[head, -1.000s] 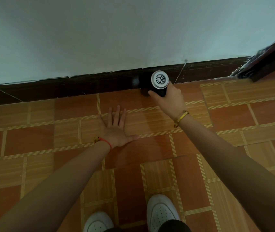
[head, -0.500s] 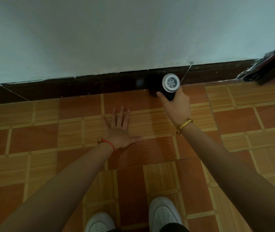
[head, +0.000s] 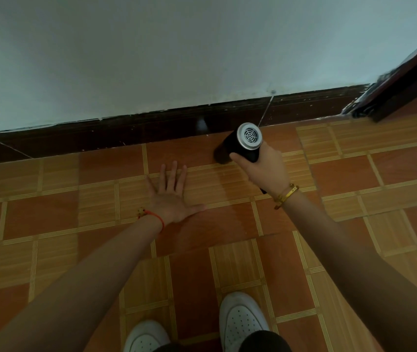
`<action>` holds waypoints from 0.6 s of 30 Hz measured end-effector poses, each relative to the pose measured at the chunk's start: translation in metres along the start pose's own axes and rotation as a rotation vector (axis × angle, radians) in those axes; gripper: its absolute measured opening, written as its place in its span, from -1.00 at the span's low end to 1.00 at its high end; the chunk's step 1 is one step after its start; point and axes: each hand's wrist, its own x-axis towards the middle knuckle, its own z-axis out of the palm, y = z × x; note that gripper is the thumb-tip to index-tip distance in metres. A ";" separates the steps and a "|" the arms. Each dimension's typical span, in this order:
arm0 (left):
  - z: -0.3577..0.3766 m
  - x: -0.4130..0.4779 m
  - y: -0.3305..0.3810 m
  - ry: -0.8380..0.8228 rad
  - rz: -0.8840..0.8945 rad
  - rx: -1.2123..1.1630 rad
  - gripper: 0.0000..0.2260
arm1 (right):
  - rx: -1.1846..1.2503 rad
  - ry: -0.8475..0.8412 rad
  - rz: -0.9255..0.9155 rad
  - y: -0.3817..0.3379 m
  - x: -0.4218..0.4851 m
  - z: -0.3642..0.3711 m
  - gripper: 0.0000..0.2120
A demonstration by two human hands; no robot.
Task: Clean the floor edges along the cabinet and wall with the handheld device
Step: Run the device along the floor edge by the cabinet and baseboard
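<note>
Your right hand (head: 266,168) gripped the black handheld device (head: 244,144), its nose down on the floor (head: 354,174) beside the dark baseboard (head: 126,133). Your left hand (head: 170,199) lay flat, fingers spread, on the floor.

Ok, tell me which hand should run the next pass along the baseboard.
The right hand: it already grips the handheld device, aimed at the dark baseboard. The left hand lies flat on the tiled floor, empty, apparently bracing.
</note>
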 end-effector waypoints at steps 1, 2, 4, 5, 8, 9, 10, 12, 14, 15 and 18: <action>0.000 0.000 0.000 0.003 0.001 0.003 0.07 | -0.011 0.010 -0.007 0.000 -0.003 -0.002 -0.44; 0.001 0.000 0.000 0.009 0.002 0.006 0.07 | -0.018 0.010 -0.016 0.001 -0.006 -0.005 -0.44; 0.003 0.001 -0.001 0.025 0.005 0.008 0.07 | -0.038 -0.043 -0.032 0.000 -0.011 -0.012 -0.47; 0.004 0.001 -0.001 0.033 0.005 0.008 0.08 | -0.044 -0.091 -0.031 0.000 -0.013 -0.015 -0.49; 0.004 0.002 -0.001 0.047 0.003 0.003 0.08 | -0.076 -0.204 -0.019 0.000 -0.020 -0.018 -0.53; 0.004 0.002 -0.001 0.052 0.003 0.002 0.09 | -0.085 -0.218 -0.023 0.001 -0.022 -0.018 -0.53; 0.004 0.002 -0.001 0.058 0.001 0.004 0.09 | -0.089 -0.227 -0.032 0.001 -0.025 -0.018 -0.53; 0.003 0.000 0.000 0.072 0.000 0.013 0.08 | -0.083 -0.239 -0.046 0.001 -0.031 -0.018 -0.56; 0.001 -0.002 0.002 0.087 0.006 0.025 0.07 | -0.062 -0.240 -0.041 0.002 -0.036 -0.018 -0.58; 0.000 -0.003 0.002 0.093 0.011 0.028 0.05 | -0.051 -0.230 -0.029 0.003 -0.037 -0.017 -0.58; 0.002 -0.006 -0.001 0.137 0.030 0.014 -0.01 | -0.053 -0.124 -0.002 0.005 -0.037 -0.015 -0.55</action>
